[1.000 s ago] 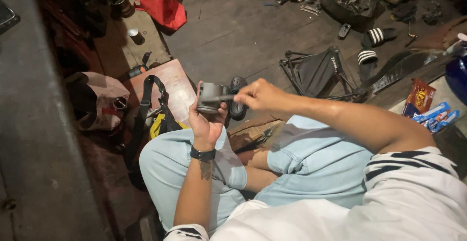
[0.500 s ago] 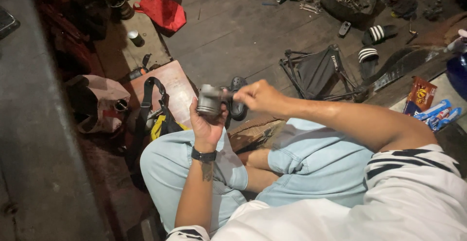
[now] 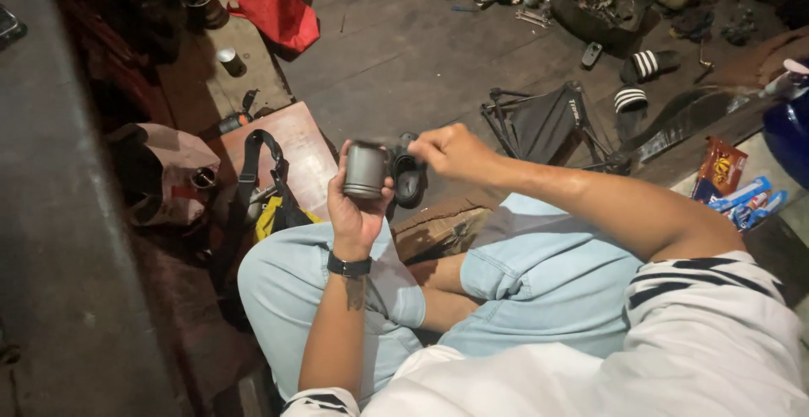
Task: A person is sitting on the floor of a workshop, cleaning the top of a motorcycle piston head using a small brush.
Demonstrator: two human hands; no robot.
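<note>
While seated cross-legged on a dark wooden floor, a person works on a dull grey metal cylinder, a short cup-shaped part held upright above the left knee. The left hand is clamped around the cylinder from below, thumb and fingers wrapped on its wall, a black wristwatch on the wrist. The right hand is closed in a fist just beside the cylinder's right side, at a black ring-shaped rubber part that sits against the cylinder. Whether the right fingers pinch a small tool or the ring itself cannot be told; the spot is blurred.

Judging by the grip, the step in hand appears to be fitting or freeing the ring at the cylinder's side. The next move would seem to call for a steady left-hand hold while the right hand works squarely around the ring, without letting the part tilt.

Near the floor's far edge lie a dark tray of loose tools and a pair of black striped sandals. A red cloth lies toward the far left corner, and a reddish wooden board with a black strap sits beside the left knee.
</note>
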